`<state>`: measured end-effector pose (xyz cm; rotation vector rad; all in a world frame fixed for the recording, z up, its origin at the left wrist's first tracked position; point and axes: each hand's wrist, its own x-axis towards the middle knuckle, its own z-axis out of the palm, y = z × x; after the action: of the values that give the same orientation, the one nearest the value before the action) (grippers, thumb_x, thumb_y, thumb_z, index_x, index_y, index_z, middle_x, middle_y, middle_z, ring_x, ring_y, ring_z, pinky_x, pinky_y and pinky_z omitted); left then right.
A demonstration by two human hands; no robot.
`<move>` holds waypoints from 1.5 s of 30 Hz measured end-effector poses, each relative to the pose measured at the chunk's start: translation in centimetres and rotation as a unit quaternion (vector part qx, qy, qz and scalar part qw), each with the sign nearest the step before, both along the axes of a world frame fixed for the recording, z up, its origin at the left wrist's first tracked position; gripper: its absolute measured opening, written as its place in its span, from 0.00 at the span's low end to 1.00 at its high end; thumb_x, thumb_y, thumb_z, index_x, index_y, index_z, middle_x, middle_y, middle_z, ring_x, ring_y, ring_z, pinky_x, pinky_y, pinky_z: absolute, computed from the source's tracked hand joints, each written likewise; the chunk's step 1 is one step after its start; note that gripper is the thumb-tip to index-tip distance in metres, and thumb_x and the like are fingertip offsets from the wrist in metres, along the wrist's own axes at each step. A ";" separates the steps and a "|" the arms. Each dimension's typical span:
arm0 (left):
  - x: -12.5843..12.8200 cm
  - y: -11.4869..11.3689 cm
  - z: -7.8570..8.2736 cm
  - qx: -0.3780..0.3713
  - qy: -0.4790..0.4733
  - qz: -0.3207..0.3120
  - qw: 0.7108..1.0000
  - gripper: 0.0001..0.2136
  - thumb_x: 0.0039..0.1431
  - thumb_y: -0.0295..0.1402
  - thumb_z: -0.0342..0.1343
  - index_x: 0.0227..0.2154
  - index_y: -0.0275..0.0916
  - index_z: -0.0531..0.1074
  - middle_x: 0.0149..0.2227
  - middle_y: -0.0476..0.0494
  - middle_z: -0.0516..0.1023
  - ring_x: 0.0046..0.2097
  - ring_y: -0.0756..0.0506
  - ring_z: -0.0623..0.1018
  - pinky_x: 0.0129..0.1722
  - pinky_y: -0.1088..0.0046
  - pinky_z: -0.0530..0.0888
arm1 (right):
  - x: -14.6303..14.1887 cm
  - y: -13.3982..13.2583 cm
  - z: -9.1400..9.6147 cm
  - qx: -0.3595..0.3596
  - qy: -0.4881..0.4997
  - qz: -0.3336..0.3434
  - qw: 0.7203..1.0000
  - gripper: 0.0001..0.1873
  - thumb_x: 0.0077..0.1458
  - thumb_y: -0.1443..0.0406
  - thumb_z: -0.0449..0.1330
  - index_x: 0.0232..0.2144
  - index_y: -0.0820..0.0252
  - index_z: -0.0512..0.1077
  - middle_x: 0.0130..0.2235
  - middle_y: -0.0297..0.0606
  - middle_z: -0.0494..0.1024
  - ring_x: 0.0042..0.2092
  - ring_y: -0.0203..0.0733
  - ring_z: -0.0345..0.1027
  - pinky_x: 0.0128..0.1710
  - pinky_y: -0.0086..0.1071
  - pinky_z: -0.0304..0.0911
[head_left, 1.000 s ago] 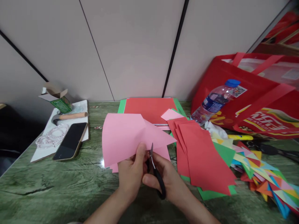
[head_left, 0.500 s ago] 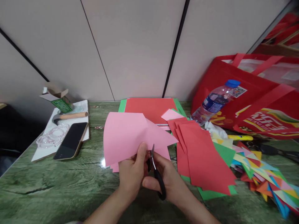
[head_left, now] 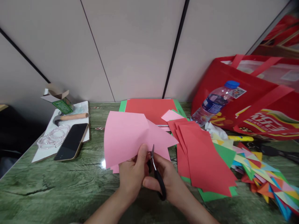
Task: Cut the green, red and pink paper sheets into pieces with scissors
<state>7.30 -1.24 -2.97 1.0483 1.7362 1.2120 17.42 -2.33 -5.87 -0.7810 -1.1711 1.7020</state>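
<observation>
A sheet of pink paper [head_left: 126,133], bent and partly cut, is pinched in my left hand [head_left: 133,174], thumb on top. My right hand [head_left: 165,174] grips a pair of scissors [head_left: 158,180] with black handles, thumb and fingers at the loops. The blades point up and away from me, at the lower edge of the pink paper beside my left thumb. Part of the scissors and the fingers under the paper are hidden. More pink paper shows below the held sheet. Just right of it lies a stack of red paper strips [head_left: 205,155] over green paper [head_left: 213,195].
Behind lies a red sheet [head_left: 149,105]. On the left are a phone [head_left: 71,141], bead strings [head_left: 52,137], a hammer [head_left: 72,117] and an open box [head_left: 62,104]. A bottle [head_left: 212,102], red bag [head_left: 257,96], yellow pen [head_left: 240,138] and folded coloured paper [head_left: 268,174] stand or lie right.
Both hands, the scissors and the pink paper keep almost the same place. The view has shifted very slightly.
</observation>
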 end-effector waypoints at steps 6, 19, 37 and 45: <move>0.1 0.0 0.0 0.010 -0.030 0.001 0.999 0.18 0.46 0.42 0.56 0.08 0.38 0.67 0.09 0.50 0.66 0.15 0.50 0.66 0.14 0.77 0.63 | 0.0 0.0 -0.1 -0.006 -0.004 0.000 1.000 0.23 0.36 0.60 0.69 0.37 0.57 0.69 0.24 0.28 0.63 0.26 0.34 0.54 0.30 0.29 0.57; 0.0 -0.2 -0.1 0.026 0.009 0.010 1.000 0.16 0.48 0.42 0.55 0.15 0.35 0.74 0.14 0.48 0.73 0.19 0.49 0.71 0.18 0.77 0.67 | -0.3 0.0 -0.2 -0.026 0.020 0.004 0.999 0.22 0.35 0.58 0.69 0.30 0.60 0.65 0.25 0.28 0.62 0.27 0.33 0.52 0.25 0.26 0.51; 0.0 -0.2 -0.4 0.020 -0.051 -0.001 0.998 0.16 0.47 0.44 0.55 0.17 0.35 0.75 0.19 0.45 0.77 0.24 0.46 0.76 0.24 0.74 0.73 | -0.4 0.1 -1.0 -0.018 -0.003 -0.022 1.000 0.18 0.36 0.62 0.69 0.28 0.60 0.67 0.22 0.27 0.63 0.24 0.32 0.53 0.22 0.25 0.50; -0.1 -0.2 -0.7 0.020 -0.067 0.006 0.998 0.16 0.46 0.44 0.56 0.15 0.35 0.74 0.16 0.47 0.74 0.21 0.48 0.73 0.21 0.76 0.71 | -0.5 -0.3 -1.2 -0.033 -0.011 -0.037 0.999 0.17 0.35 0.63 0.69 0.26 0.62 0.67 0.21 0.27 0.64 0.22 0.30 0.54 0.20 0.23 0.51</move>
<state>7.24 -1.43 -3.67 0.9581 1.6240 1.2997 16.88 -2.59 -7.07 -0.8750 -1.0919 1.6821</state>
